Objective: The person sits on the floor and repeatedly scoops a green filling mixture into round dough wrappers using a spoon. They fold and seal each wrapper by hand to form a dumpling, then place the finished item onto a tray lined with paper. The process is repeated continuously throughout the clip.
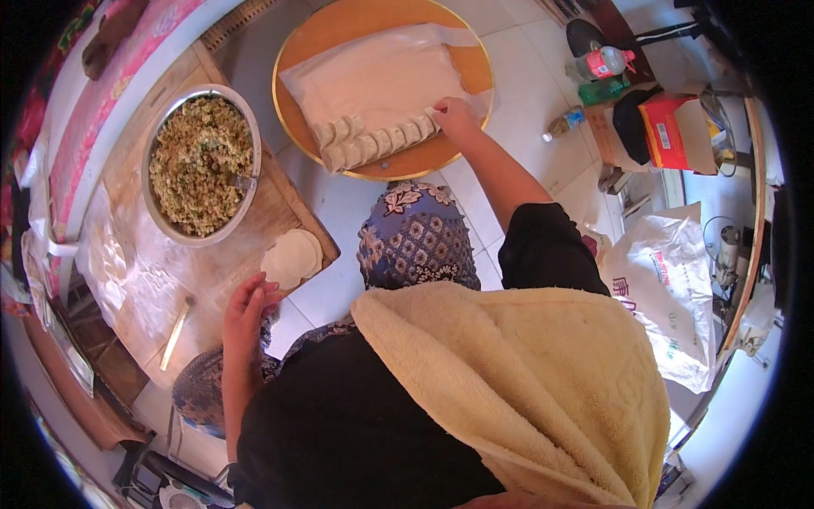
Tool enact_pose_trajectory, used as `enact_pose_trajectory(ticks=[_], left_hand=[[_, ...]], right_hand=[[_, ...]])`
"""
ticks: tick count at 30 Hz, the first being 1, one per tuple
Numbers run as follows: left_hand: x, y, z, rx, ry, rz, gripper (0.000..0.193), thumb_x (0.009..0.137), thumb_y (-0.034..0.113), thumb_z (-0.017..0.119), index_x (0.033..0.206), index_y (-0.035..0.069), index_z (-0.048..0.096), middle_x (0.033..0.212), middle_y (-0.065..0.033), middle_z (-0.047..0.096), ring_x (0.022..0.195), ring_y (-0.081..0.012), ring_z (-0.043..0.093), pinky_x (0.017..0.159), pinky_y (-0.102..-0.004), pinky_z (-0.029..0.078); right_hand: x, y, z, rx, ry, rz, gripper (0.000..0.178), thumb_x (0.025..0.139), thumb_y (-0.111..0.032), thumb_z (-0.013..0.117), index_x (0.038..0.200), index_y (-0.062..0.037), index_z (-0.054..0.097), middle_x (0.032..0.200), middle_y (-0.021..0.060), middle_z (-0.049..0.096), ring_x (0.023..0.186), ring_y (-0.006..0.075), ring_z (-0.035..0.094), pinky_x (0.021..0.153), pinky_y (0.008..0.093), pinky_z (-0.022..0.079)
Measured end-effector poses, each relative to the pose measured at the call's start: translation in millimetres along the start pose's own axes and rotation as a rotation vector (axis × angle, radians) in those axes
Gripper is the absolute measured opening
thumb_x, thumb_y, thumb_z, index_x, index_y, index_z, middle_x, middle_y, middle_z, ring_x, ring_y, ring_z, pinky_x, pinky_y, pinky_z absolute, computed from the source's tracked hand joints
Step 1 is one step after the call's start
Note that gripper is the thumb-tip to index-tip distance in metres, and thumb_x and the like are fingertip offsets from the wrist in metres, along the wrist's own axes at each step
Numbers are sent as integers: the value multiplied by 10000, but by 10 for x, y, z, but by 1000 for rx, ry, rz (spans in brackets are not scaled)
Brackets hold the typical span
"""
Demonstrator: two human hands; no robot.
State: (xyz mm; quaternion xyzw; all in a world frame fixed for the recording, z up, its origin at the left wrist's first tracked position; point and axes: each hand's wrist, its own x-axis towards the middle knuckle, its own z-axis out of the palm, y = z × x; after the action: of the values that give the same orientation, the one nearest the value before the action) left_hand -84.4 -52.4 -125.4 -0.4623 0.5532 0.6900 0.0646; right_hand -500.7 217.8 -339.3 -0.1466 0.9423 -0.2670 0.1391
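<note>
My right hand [459,120] reaches to the right end of a row of dumplings [381,142], its fingers closed on the last dumpling there. The row lies along the near edge of a pale sheet [373,76] on a round, gold-rimmed wooden board [297,47]; a few more dumplings sit behind its left end. Beside a small stack of round dough wrappers [291,257], my left hand [247,299] is loosely curled with its fingers apart and nothing visible in it. A metal bowl [155,208] of chopped filling [202,161] stands farther left, with a utensil [244,181] in it.
The bowl and wrappers stand on a wooden board [288,191] partly covered by clear plastic. A thin stick-like utensil [175,335] lies near its front. On the tiled floor at right are bottles [604,64], a cardboard box [695,140] and a white sack [666,293].
</note>
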Motion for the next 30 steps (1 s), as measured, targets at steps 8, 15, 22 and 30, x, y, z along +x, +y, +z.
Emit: enact_pose_trajectory(ticks=[8,15,22,30], left_hand=[[22,-6,9,-12,-3,-7,361,947,240,558,1246,40,531,1082,-75,628,947,-143,606,855,-279,453],[45,-62,-45,-43,-4,-12,364,944,235,562,1249,41,530,1080,-76,629,942,-151,611,864,-290,460],[57,-64,-1,-17,-1,-36,357,941,234,564,1242,45,535,1079,-76,629,941,-149,609,860,-289,458],[60,-93,-41,-35,-1,-45,343,944,206,550,1243,38,529,1069,-71,623,939,-148,608,860,-283,452]], right_hand=[[-112,-168,-39,-148,-9,9,241,764,-177,661,986,-87,687,1081,172,624,985,338,607,850,417,484],[-146,-142,-123,-97,63,-3,231,810,-189,592,999,-85,675,1108,165,615,997,332,605,844,407,490],[-307,-400,-77,-57,-60,-76,213,801,-198,614,968,-71,654,1019,156,623,940,337,610,812,419,497],[-282,-407,82,-182,-1,-135,162,805,-151,619,935,-54,607,952,169,619,919,346,605,809,437,491]])
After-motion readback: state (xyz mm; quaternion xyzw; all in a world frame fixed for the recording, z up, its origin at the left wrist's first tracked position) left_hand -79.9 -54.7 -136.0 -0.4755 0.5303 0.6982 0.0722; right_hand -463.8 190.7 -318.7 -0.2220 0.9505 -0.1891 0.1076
